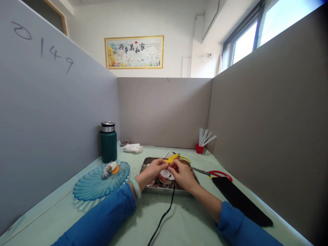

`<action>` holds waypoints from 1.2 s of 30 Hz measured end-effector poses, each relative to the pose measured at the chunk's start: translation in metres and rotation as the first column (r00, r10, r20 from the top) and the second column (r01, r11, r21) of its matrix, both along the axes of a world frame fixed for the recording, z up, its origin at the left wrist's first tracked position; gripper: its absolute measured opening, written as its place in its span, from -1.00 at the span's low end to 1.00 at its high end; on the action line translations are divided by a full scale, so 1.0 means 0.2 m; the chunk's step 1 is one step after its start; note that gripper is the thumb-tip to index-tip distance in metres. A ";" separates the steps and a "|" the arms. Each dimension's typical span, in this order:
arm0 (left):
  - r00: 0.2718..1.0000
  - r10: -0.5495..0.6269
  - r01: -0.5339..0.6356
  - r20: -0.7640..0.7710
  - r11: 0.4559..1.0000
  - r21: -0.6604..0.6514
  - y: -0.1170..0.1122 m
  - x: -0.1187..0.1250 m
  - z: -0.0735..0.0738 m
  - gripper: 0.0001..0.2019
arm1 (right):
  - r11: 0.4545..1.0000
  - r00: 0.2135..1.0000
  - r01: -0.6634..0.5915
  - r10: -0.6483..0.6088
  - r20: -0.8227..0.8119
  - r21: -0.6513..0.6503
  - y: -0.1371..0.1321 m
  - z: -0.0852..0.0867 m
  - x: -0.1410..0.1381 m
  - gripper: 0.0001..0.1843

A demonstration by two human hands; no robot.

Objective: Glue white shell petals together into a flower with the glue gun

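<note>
My left hand (151,172) and my right hand (182,175) meet above a metal tray (167,191) of shells. Both have their fingers pinched together around a small white shell piece (166,173). A yellow glue gun (171,158) lies just behind the fingertips at the tray's far edge, and its black cord (164,213) runs toward me across the table. A pale bangle sits on my left wrist, and both sleeves are blue.
A blue shell-shaped glass plate (98,184) with small shells lies at the left, a dark green flask (108,142) behind it. Red-handled scissors (216,174) and a black flat pouch (241,201) lie at the right. A red cup of white sticks (200,148) stands in the back corner. Partition walls surround the table.
</note>
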State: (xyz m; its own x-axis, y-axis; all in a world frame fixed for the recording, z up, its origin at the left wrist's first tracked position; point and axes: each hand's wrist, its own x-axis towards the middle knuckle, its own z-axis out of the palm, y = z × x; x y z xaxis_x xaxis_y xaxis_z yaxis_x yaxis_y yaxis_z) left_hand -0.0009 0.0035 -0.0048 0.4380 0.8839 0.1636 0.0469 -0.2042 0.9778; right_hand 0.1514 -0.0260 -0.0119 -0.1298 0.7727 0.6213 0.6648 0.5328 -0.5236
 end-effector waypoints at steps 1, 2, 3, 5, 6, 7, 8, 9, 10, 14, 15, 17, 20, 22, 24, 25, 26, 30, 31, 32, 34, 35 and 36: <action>1.000 -0.002 0.002 0.001 1.000 0.000 0.00 0.00 0.00 -0.61 | 1.000 1.000 -0.001 0.001 -0.001 0.000 0.00 0.00 0.00 -0.88; 1.000 -0.005 0.005 0.004 1.000 0.001 0.00 0.00 0.00 -0.61 | 1.000 1.000 -0.003 0.003 -0.002 0.001 0.00 0.00 0.00 -0.88; 1.000 -0.008 0.008 0.007 1.000 0.002 0.00 0.00 0.00 -0.62 | 1.000 1.000 -0.004 0.004 -0.005 0.001 0.00 0.00 0.00 -0.89; 1.000 -0.013 0.013 0.012 1.000 0.002 0.00 0.00 -0.01 -0.62 | 1.000 1.000 -0.005 0.005 -0.011 0.003 0.00 0.00 0.00 -0.88; 1.000 -0.016 0.016 0.013 1.000 -0.001 0.01 0.00 -0.01 -0.61 | 1.000 1.000 -0.004 0.004 -0.014 0.005 0.00 0.00 0.00 -0.88; 1.000 -0.019 0.019 0.012 1.000 -0.005 0.01 0.00 -0.01 -0.61 | 1.000 1.000 -0.001 0.001 -0.016 0.006 0.00 0.00 0.00 -0.88; 1.000 -0.022 0.022 0.012 1.000 -0.009 0.01 0.00 -0.01 -0.62 | 1.000 1.000 0.002 -0.002 -0.018 0.007 -0.01 0.00 0.00 -0.88; 1.000 -0.025 0.025 0.012 1.000 -0.011 0.01 0.00 -0.01 -0.62 | 1.000 1.000 0.006 -0.006 -0.019 0.007 -0.01 0.00 0.00 -0.88; 1.000 -0.026 0.027 0.016 1.000 -0.012 0.01 0.00 -0.01 -0.62 | 1.000 1.000 0.008 -0.008 -0.022 0.006 -0.01 0.00 0.00 -0.88; 0.999 -0.023 0.023 0.036 1.000 -0.010 0.00 0.00 0.00 -0.63 | 1.000 0.999 0.006 -0.006 -0.039 0.010 -0.01 0.00 0.00 -0.88; 0.999 -0.020 0.020 0.038 1.000 -0.013 0.00 0.00 0.00 -0.62 | 1.000 0.999 0.007 -0.006 -0.042 0.011 -0.01 0.01 0.00 -0.88; 0.999 -0.021 0.021 0.050 1.000 -0.012 -0.01 0.00 0.01 -0.61 | 1.000 0.999 0.005 -0.005 -0.048 0.014 -0.01 0.01 0.00 -0.88; 0.999 -0.024 0.025 0.046 0.999 -0.021 -0.02 0.00 0.02 -0.60 | 1.000 0.999 -0.012 0.013 -0.048 0.014 -0.02 0.01 0.00 -0.88; 0.999 -0.017 0.018 0.037 1.000 -0.019 -0.02 0.00 0.02 -0.60 | 1.000 0.999 -0.020 0.021 -0.050 0.010 -0.02 0.01 0.00 -0.88; 0.999 -0.014 0.014 0.034 1.000 -0.014 -0.02 0.00 0.02 -0.60 | 1.000 0.998 -0.024 0.024 -0.052 0.007 -0.02 0.01 0.00 -0.88; 0.999 -0.015 0.015 0.036 1.000 -0.012 -0.02 0.00 0.02 -0.60 | 1.000 0.998 -0.024 0.025 -0.052 0.008 -0.01 0.01 0.00 -0.88; 0.999 -0.015 0.016 0.037 1.000 -0.012 -0.02 0.00 0.02 -0.60 | 1.000 0.998 -0.025 0.026 -0.051 0.009 -0.01 0.01 0.00 -0.88; 1.000 -0.010 0.010 0.023 1.000 -0.025 -0.03 0.00 0.03 -0.60 | 1.000 0.999 -0.022 0.022 -0.046 0.007 -0.02 0.01 0.00 -0.87; 1.000 -0.007 0.007 0.017 0.999 -0.031 -0.04 0.00 0.04 -0.60 | 1.000 0.999 -0.023 0.023 -0.043 0.004 -0.02 0.01 0.00 -0.87; 1.000 -0.003 0.004 0.014 0.999 -0.035 -0.04 0.00 0.04 -0.60 | 1.000 0.999 -0.024 0.024 -0.039 0.002 -0.02 0.01 0.00 -0.87; 1.000 0.000 0.000 0.010 0.999 -0.037 -0.04 0.00 0.04 -0.60 | 1.000 0.999 -0.026 0.026 -0.030 0.003 -0.02 0.02 0.00 -0.87; 1.000 -0.001 0.001 0.008 0.999 -0.033 -0.04 0.00 0.04 -0.60 | 1.000 0.999 -0.028 0.028 -0.028 0.004 -0.02 0.02 0.00 -0.87; 1.000 -0.003 0.003 0.006 1.000 -0.029 -0.03 0.00 0.03 -0.60 | 1.000 0.999 -0.029 0.030 -0.026 0.005 -0.02 0.02 0.00 -0.87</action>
